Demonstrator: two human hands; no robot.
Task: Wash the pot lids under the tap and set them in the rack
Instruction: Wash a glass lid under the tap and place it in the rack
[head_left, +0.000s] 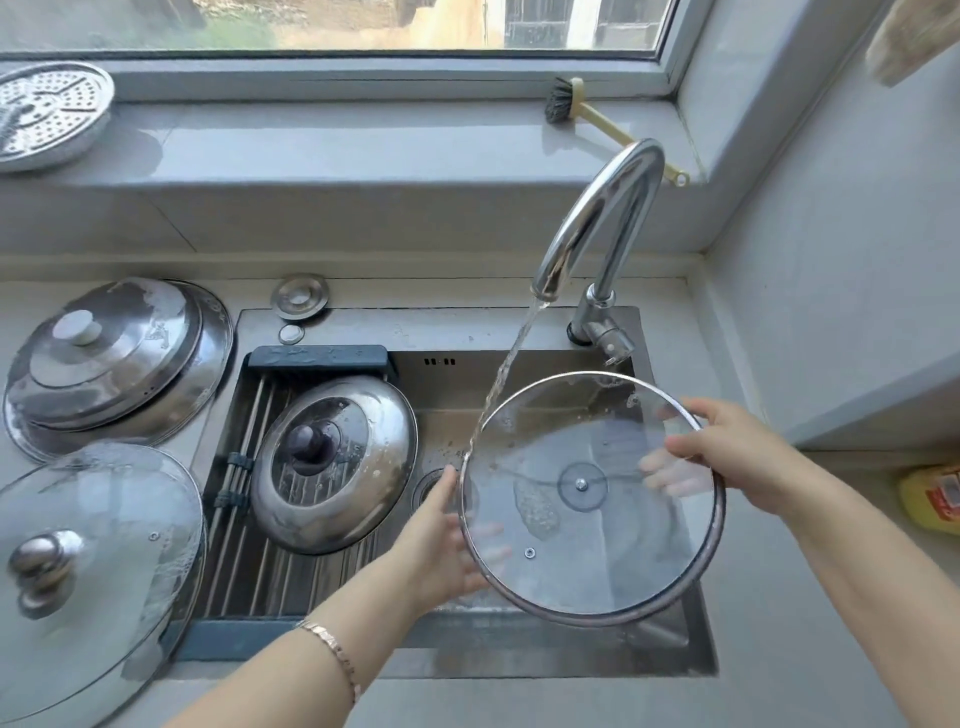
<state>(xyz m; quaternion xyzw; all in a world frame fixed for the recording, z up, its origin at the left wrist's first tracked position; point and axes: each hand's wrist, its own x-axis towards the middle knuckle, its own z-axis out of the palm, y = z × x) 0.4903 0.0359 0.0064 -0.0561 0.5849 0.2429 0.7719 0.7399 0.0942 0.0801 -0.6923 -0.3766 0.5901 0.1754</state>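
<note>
The rack (318, 357) is sitting in the left half of the sink (467, 379), carrying a steel lid (374, 441). A glass lid (597, 551) is hanging over the right half, below the tap (608, 208) standing behind the sink. On the counter (31, 306) to the left, a domed lid (117, 364) is lying behind a knobbed lid (93, 561).

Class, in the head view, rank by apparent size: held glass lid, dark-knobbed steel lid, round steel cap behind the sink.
1. held glass lid
2. dark-knobbed steel lid (farther from camera, so unsure)
3. round steel cap
</note>
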